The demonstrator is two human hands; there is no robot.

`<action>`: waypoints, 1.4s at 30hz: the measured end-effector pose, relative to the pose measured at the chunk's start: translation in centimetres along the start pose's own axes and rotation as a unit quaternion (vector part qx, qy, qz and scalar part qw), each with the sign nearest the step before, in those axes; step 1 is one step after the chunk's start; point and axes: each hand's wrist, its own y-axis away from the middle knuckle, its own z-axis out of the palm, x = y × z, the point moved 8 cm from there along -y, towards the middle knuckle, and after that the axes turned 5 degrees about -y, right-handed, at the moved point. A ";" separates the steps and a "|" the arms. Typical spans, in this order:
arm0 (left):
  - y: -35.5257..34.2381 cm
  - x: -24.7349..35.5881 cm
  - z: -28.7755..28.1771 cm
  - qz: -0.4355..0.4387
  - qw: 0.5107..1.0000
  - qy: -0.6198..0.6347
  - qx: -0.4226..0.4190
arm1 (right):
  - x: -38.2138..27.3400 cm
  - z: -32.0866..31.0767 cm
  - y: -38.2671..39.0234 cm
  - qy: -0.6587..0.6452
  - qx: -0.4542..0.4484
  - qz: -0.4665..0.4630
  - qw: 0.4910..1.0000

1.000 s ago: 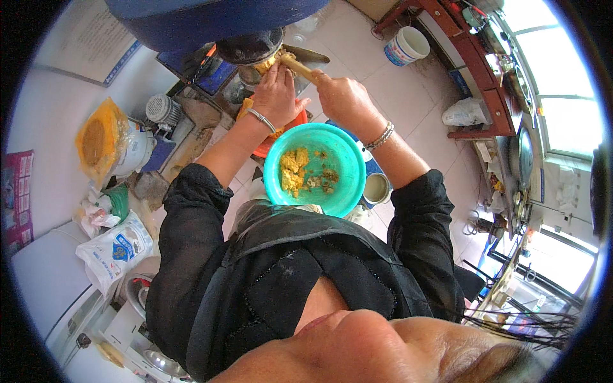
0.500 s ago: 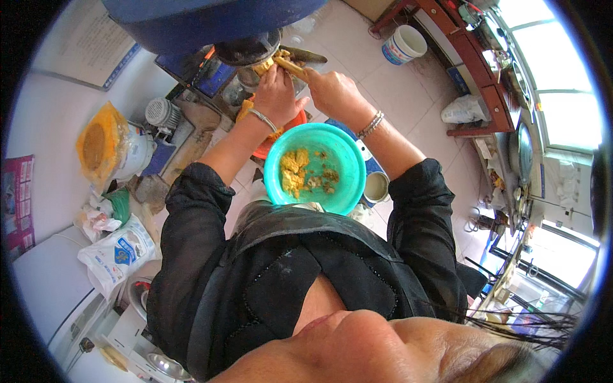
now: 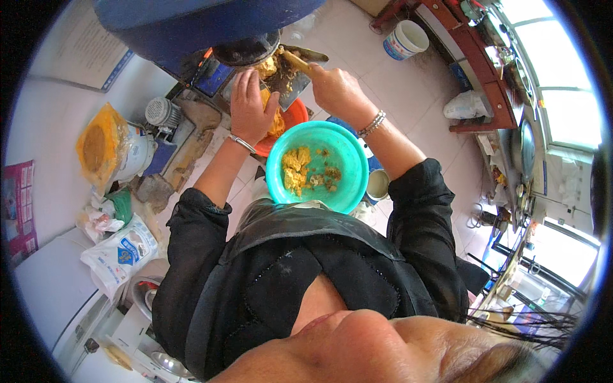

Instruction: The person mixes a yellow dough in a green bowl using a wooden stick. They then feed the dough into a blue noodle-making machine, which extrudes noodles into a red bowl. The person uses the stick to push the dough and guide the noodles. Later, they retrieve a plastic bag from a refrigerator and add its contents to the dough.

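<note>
My left hand [image 3: 251,110] is open, its fingers straight and the thumb apart. Its fingertips are beside a yellow crumbly mass [image 3: 264,67] under the dark round mouth [image 3: 248,48] of a blue machine [image 3: 211,22]. My right hand [image 3: 341,93] is closed round a wooden stick [image 3: 294,61], whose far end points at that mass by the machine's mouth. Nearer to me sits a turquoise basin [image 3: 348,163] with yellow lumps and brownish crumbs in it. Partly behind it, an orange-red basin [image 3: 295,115] holds more yellow material, half hidden by my left hand.
A small pot [image 3: 378,184] stands right of the turquoise basin. At left are an electric motor [image 3: 162,112], a bucket with yellow plastic [image 3: 105,143] and a white sack [image 3: 121,252]. A white bucket [image 3: 406,39] and a reddish-brown table [image 3: 482,80] are at the far right.
My left hand has drawn back left and toward me, off the yellow mass and away from the stick. A dark surface with yellow bits now shows between my hands. My right hand has shifted slightly right.
</note>
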 end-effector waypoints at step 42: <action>-0.8 1.9 1.9 0.053 0.996 -0.062 -0.027 | 4.4 2.1 5.2 -0.515 0.062 0.122 0.846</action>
